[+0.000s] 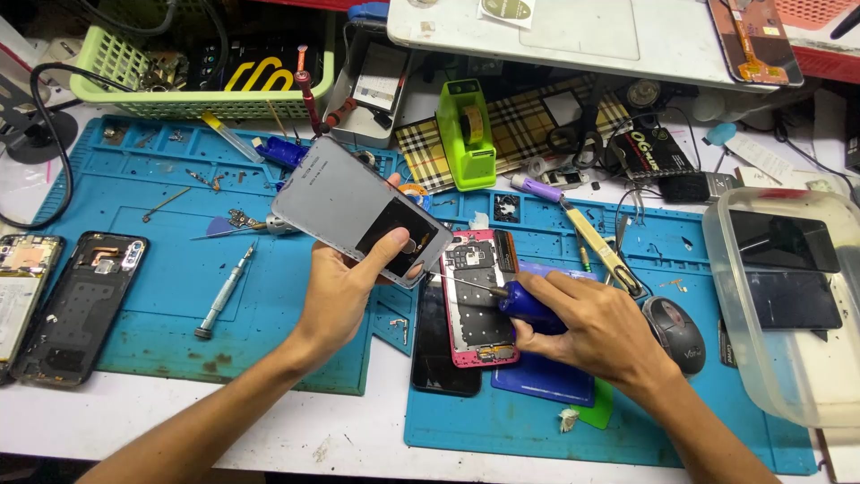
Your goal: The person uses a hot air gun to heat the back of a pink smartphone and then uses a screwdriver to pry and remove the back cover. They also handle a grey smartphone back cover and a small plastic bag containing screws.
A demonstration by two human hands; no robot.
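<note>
Screwdriver handle mostly hidden in right hand; tip contact unclear.

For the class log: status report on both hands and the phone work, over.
Left hand grips grey back cover, lifted and tilted. Right hand holds blue screwdriver, tip at cover's edge. Pink-framed phone lies open on mat beneath. Nothing blocking.

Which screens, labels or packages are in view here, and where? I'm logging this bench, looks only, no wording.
Grey phone panel: held up by the left hand, slanted, with a dark corner patch.
Dark phone screens: two black rectangles in the clear tub at right.
Black packet: behind the mat, red and white print.
Round sticker: greenish, on the white laptop lid at top.
</note>
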